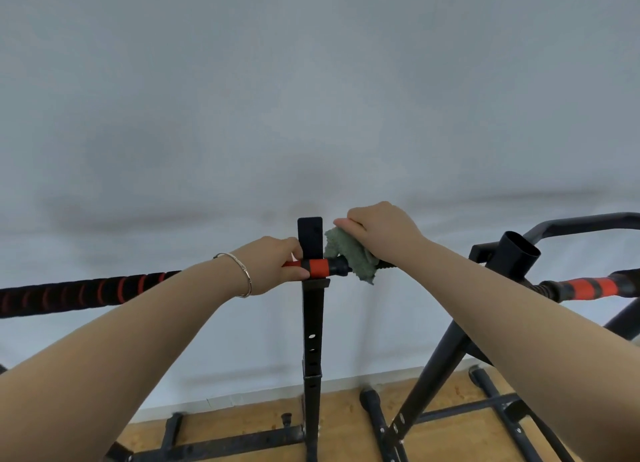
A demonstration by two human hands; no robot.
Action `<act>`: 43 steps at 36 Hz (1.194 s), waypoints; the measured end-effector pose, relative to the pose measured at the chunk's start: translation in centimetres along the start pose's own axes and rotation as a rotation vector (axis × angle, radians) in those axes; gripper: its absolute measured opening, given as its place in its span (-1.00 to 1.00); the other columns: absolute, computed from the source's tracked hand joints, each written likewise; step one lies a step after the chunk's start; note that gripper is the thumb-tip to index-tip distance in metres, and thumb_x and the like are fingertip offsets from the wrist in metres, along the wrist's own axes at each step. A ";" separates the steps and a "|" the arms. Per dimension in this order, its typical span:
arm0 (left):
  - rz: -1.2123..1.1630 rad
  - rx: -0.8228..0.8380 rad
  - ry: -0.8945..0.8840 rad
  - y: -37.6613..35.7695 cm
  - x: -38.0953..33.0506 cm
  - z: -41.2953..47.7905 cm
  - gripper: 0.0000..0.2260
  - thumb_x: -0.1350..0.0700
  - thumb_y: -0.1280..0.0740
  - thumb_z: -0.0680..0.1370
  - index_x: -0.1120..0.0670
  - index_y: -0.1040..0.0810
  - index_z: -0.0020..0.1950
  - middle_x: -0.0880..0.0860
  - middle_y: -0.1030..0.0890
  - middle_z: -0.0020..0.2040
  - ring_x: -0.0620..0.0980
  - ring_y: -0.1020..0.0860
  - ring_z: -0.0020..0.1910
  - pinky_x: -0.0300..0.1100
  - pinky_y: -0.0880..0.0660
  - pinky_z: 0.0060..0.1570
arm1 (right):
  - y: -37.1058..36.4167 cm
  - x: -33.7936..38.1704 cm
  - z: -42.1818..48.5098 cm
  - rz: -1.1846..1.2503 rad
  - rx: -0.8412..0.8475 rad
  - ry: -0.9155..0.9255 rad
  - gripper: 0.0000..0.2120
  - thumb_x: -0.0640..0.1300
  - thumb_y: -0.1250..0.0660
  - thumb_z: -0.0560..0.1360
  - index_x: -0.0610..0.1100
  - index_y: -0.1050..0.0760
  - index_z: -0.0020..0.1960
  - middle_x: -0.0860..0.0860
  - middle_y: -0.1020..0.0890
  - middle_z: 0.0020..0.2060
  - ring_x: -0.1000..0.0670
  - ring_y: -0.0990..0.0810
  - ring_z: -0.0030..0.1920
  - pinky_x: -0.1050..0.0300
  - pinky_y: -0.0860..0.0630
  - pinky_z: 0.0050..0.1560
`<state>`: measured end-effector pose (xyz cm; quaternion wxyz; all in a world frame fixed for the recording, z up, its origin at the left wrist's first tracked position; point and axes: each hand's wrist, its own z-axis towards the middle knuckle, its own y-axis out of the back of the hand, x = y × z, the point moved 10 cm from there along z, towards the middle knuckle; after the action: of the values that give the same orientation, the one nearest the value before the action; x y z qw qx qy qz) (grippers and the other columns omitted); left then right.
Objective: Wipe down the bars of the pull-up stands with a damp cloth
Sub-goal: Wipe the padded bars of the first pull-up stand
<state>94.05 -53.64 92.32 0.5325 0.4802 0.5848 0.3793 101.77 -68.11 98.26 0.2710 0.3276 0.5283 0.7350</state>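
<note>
Now | left hand (pixel 273 266) is gripping bar (pixel 318 267) at left of post (pixel 312 323) | right hand (pixel 381 231) is clutching cloth (pixel 349 257) over bar, just right of post | bar is running left-right under both hands

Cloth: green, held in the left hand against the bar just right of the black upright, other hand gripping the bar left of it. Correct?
One thing is off: the green cloth is held by the right hand, not the left. The left hand grips the bar left of the black upright. The head view shows it.
</note>
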 end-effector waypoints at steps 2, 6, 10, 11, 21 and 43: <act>-0.043 -0.030 0.003 0.4 0.2 -0.3 -0.72 -0.14 -0.31 0.59 0.00 -0.41 0.18 0.00 -0.61 0.07 0.03 -0.56 -0.01 -0.04 -0.51 0.06 | -0.1 0.0 -0.2 0.085 0.004 -0.019 -0.51 0.19 -0.14 0.64 -0.08 -0.28 -0.36 0.02 -0.44 -0.42 -0.04 -0.44 -0.28 0.03 -0.36 -0.25; -0.025 -0.129 -0.007 1.3 0.1 -1.0 -0.77 -0.09 -0.30 0.61 0.04 -0.45 0.15 0.00 -0.61 0.10 0.03 -0.55 0.04 -0.05 -0.49 0.10 | -0.6 0.4 -1.2 0.230 0.131 0.003 -0.61 0.17 -0.23 0.61 -0.09 -0.50 -0.22 0.02 -0.58 -0.36 -0.02 -0.57 -0.30 0.08 -0.50 -0.25; -0.082 -0.244 -0.015 1.8 0.0 -1.3 -0.79 -0.06 -0.30 0.61 0.04 -0.49 0.14 -0.03 -0.58 0.05 0.00 -0.54 0.03 -0.12 -0.48 0.07 | -1.8 0.4 -2.4 0.191 0.320 0.068 -0.87 0.05 -0.35 0.58 0.03 -0.59 0.05 0.14 -0.58 -0.08 0.08 -0.54 -0.05 0.23 -0.46 -0.10; -0.100 -0.283 -0.025 2.0 -0.1 -1.3 -0.81 -0.05 -0.31 0.61 0.03 -0.49 0.13 -0.04 -0.57 0.03 -0.02 -0.54 0.01 -0.13 -0.48 0.06 | -2.1 0.3 -2.5 0.184 0.340 0.083 -0.87 0.00 -0.35 0.58 0.04 -0.59 0.10 0.16 -0.56 -0.03 0.10 -0.52 0.01 0.21 -0.45 0.00; -0.302 -0.464 -0.103 3.3 -2.2 -0.9 -0.69 -0.15 -0.46 0.47 -0.05 -0.59 0.14 -0.09 -0.54 -0.09 -0.09 -0.52 -0.09 -0.21 -0.45 -0.01 | 0.3 2.5 -1.2 0.329 0.116 0.123 -0.83 -0.18 -0.30 0.56 0.01 -0.64 0.03 0.14 -0.63 -0.04 0.13 -0.54 0.00 0.35 -0.39 -0.02; -1.097 -0.621 0.292 4.1 3.7 -3.0 -0.91 0.18 -0.25 0.61 0.14 -0.55 0.00 0.06 -0.72 -0.16 -0.05 -0.71 -0.17 -0.11 -0.61 -0.08 | -2.0 -0.7 -2.2 0.448 0.250 0.003 -0.75 -0.17 -0.41 0.47 0.17 -0.56 0.02 0.24 -0.67 -0.09 0.16 -0.62 -0.05 -0.05 -0.62 0.04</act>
<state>91.80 -48.88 95.69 0.6782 -0.1214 0.6746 0.2652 100.63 -69.35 95.76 0.0581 0.4661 0.5298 0.7062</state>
